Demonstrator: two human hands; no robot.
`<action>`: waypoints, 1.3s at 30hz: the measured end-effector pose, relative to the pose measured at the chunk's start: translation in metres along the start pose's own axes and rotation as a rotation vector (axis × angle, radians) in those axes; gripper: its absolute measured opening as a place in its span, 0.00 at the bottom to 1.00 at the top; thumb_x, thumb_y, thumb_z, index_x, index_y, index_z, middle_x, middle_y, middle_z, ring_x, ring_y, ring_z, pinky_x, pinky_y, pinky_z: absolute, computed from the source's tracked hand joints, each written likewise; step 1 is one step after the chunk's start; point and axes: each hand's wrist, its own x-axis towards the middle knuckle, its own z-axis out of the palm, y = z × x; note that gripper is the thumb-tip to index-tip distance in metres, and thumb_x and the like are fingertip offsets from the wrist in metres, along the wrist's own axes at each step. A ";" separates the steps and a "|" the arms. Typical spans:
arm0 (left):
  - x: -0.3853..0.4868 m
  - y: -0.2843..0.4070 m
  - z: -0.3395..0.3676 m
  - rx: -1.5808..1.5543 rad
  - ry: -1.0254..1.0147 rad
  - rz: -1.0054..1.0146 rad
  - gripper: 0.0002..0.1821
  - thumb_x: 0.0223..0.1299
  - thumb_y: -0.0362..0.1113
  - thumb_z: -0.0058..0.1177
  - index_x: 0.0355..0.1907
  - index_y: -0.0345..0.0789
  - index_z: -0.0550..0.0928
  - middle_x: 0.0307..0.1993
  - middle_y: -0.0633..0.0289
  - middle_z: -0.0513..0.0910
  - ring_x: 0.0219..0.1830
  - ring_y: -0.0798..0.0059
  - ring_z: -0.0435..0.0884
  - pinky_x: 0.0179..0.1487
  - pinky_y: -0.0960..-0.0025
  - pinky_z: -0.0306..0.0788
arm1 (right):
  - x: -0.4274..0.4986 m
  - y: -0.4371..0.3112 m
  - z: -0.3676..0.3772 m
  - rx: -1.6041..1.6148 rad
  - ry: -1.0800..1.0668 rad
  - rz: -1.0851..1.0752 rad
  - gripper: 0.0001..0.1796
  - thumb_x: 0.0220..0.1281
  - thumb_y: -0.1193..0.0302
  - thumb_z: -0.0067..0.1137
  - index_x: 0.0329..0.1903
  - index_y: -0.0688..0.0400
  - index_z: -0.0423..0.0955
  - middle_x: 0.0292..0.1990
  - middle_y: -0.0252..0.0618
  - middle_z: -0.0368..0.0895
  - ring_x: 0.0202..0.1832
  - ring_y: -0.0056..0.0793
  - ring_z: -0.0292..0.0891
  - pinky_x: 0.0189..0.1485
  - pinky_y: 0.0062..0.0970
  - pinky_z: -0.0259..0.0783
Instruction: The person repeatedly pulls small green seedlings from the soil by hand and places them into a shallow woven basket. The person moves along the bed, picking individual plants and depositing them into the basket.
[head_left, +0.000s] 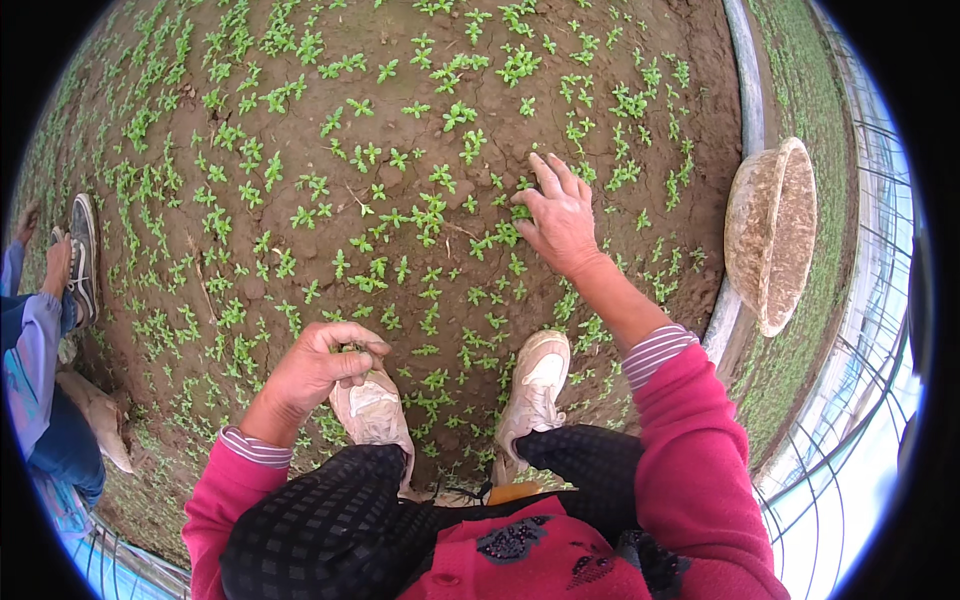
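Observation:
Small green seedlings (427, 217) with toothed leaves grow over brown, cracked soil (405, 142). My right hand (559, 214) is low over the soil at right of centre, fingers spread and fingertips at a few seedlings (521, 210); nothing shows held in it. Nearer my body, my left hand (330, 364) is curled above my left shoe (371, 409), thumb against the fingers. A bit of dark green shows inside that curl, partly hidden by the fingers. My right shoe (536, 375) stands among seedlings between the two arms.
A soil-crusted basin (750, 225) rests tilted on a pale pipe (744, 75) along the bed's right edge. Another planted strip (795, 90) and plastic sheeting with a frame lie beyond. At far left a co-worker crouches, with a hand (58, 262) by a dark shoe (85, 259).

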 end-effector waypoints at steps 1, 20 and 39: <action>0.000 0.000 0.000 -0.002 -0.002 -0.009 0.12 0.58 0.33 0.64 0.43 0.29 0.85 0.32 0.66 0.83 0.29 0.85 0.75 0.35 0.78 0.71 | 0.001 0.000 0.002 -0.004 0.002 0.023 0.18 0.44 0.65 0.72 0.41 0.49 0.81 0.68 0.44 0.65 0.71 0.48 0.56 0.67 0.50 0.56; 0.006 -0.001 0.003 0.036 0.044 -0.052 0.13 0.58 0.34 0.64 0.43 0.29 0.84 0.34 0.66 0.83 0.29 0.85 0.76 0.35 0.78 0.70 | 0.007 -0.040 -0.015 0.323 0.111 0.021 0.06 0.42 0.64 0.71 0.23 0.49 0.83 0.62 0.38 0.74 0.69 0.45 0.61 0.69 0.49 0.56; 0.000 0.000 0.011 -0.182 -0.149 0.007 0.14 0.57 0.33 0.66 0.42 0.27 0.83 0.32 0.59 0.84 0.26 0.84 0.74 0.29 0.80 0.66 | 0.022 -0.016 -0.066 0.704 -0.020 0.293 0.13 0.60 0.68 0.63 0.47 0.57 0.82 0.42 0.39 0.87 0.40 0.24 0.82 0.47 0.23 0.78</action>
